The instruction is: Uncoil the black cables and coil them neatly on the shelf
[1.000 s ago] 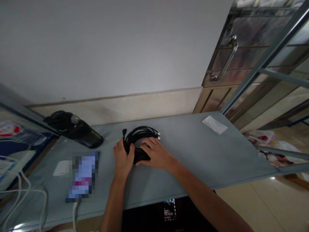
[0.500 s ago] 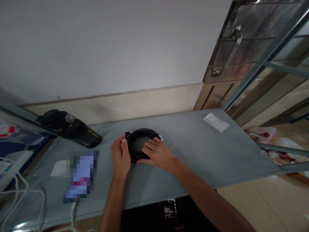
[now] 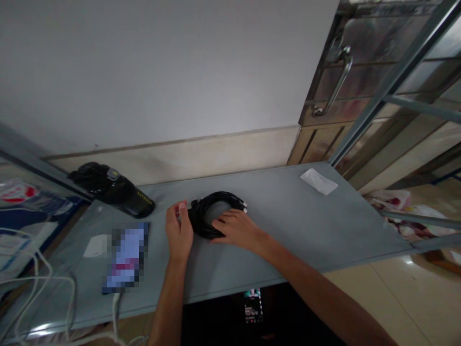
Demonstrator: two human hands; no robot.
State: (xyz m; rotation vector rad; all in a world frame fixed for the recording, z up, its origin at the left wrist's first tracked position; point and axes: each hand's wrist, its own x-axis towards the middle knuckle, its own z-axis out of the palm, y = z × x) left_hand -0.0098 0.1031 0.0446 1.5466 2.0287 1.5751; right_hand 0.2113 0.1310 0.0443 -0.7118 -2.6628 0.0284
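A black coiled cable (image 3: 221,196) with pale connector ends on its right side lies on the grey tabletop. My right hand (image 3: 237,228) reaches over its lower right part, with the fingers curled into the ring and gripping the loops. At the coil's left edge is my left hand (image 3: 179,230), thumb and fingers bent together beside a wider black patch on the loops. Whatever sits between those left fingertips is too small to make out.
A black bottle (image 3: 120,191) lies tilted at the back left. Nearer stands a blurred phone (image 3: 126,259) with a white cable (image 3: 115,312) below it. A white packet (image 3: 319,181) rests at the right. Metal posts (image 3: 382,96) rise beside the table.
My left fingertips have shifted slightly off the coil's left edge, and the coil has turned a little. My right hand stays on the loops. The whole view has shifted slightly.
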